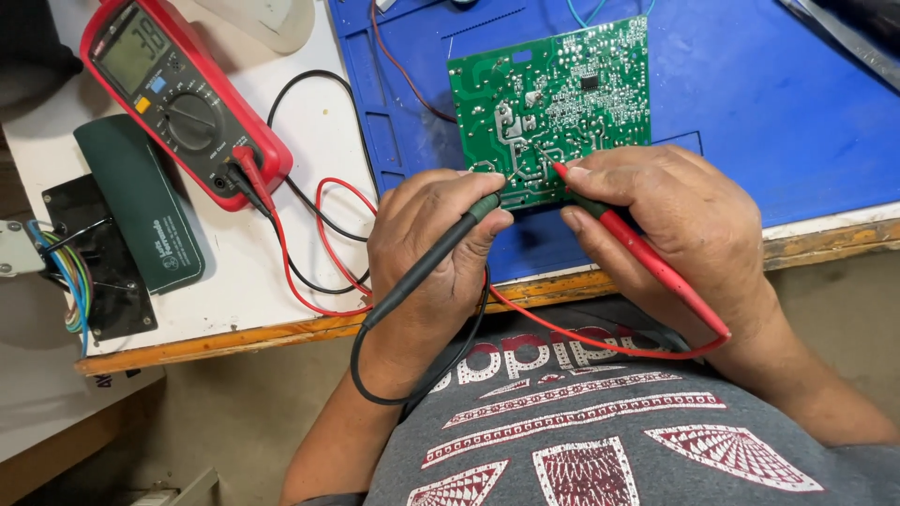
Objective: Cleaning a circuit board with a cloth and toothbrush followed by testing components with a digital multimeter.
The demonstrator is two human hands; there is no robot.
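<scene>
Holding: black probe [441, 248] clamped in my left hand [427, 253], red probe [637, 248] clamped in my right hand [684, 220]; both tips touch green circuit board [553, 103], lying on blue mat [769, 103]. Red multimeter [178, 98] rests left on surface [244, 272].

**One lit screen, one printed case, small labels**

A red multimeter [183, 98] lay at the upper left of the white bench, tilted. Its rectangular grey-green screen [134, 50] sat at the top end and showed dark digits. Just below the screen were a small blue label [157, 84] and a small yellow one [142, 104]. Beside the meter, toward the bench's left edge, lay a dark green oblong case [141, 201] with pale printing and a round emblem [170, 252] near its lower end. No packages or signs appeared.
</scene>
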